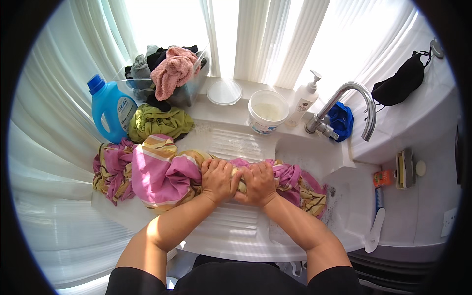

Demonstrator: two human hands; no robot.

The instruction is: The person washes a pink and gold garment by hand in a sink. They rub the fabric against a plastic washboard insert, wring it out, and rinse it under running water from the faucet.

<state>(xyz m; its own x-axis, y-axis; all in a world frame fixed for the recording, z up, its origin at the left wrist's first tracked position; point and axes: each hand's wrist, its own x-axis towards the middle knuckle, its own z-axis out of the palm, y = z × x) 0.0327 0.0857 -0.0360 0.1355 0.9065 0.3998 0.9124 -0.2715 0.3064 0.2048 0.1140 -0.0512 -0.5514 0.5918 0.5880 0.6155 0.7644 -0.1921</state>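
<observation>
A long pink and yellow patterned cloth lies bunched across the white laundry sink, over its ribbed washboard. My left hand is closed around its middle. Right beside it, thumbs close together, my right hand grips the same cloth. The cloth's right end drops into the basin, where some suds show. Its left end spreads in a loose heap on the sink's left side. What the palms cover is hidden.
Behind the cloth stand a blue detergent jug, a green cloth and a clear bin of clothes. A white tub, a round lid, a pump bottle and the faucet line the back. A white brush lies right.
</observation>
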